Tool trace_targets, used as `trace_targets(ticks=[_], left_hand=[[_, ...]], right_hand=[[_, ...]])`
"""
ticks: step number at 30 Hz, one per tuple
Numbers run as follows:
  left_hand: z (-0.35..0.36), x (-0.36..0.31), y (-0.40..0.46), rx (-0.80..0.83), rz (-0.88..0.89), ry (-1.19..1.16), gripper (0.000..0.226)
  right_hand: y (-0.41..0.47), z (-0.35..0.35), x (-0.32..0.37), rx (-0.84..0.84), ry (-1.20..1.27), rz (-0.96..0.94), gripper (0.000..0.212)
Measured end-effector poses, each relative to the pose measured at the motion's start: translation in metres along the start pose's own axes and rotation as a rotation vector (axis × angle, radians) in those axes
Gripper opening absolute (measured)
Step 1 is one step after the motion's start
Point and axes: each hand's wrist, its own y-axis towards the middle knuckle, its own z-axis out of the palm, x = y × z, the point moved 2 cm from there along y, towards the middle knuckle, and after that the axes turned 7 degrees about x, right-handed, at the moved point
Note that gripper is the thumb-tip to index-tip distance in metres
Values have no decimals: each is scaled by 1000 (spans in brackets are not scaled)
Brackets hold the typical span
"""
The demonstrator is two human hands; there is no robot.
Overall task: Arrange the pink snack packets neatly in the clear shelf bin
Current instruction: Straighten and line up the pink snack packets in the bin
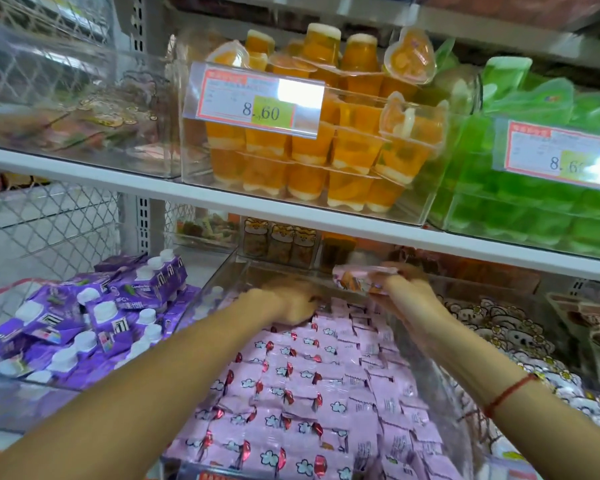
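left hand (pixel 291 303) fingers blurred — bin (pixel 215 289) rear hidden.

Left hand (pixel 291 301) resting on rows of pink snack packets (pixel 302 386) in clear shelf bin (pixel 219 278), right hand (pixel 400 289) pinching one raised packet (pixel 357 277), blurred.

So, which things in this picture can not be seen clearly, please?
- Left hand, head view: motion blur; its fingers cannot be made out.
- Packet in the right hand: blurred, print unreadable.
- Second price tag: cut off by the right edge.
- Clear shelf bin, back part: hidden by both hands.
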Motion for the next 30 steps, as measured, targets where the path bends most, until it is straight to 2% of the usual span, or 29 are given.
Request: trace_targets(ticks=[2,5,7,10,14,17,19,21,24,27,30], left_hand=[[-3,7,1,-8,-25,47,33],[-7,21,-2,36,-95,65,38],[-6,24,-6,61,-97,75,40],[-5,23,-9,25,-69,118,34],[-9,23,-15,-61,-88,212,31],[-14,21,-22,-92,-110,282,30],[-15,16,-28,-70,-125,268,31],[-15,9,-29,-41,-118,232,36],[-8,-6,-24,-9,-58,122,33],[4,-13,-19,32,-37,18,36],[10,-10,-14,68,-64,91,38]], right_hand=[[7,3,-2,-24,-169,-15,11],[14,15,2,15,-383,-250,9],[26,26,2,60,-594,-324,13],[48,42,-2,43,-955,-318,34],[60,65,-23,95,-1168,-239,25],[63,63,-25,246,-1153,-189,26],[55,54,-20,395,-1053,-130,32],[39,48,-15,472,-1054,-128,42],[-2,42,-11,457,-1091,-302,51],[-57,27,-25,336,-1150,-464,33],[-99,17,-45,307,-1222,-519,40]])
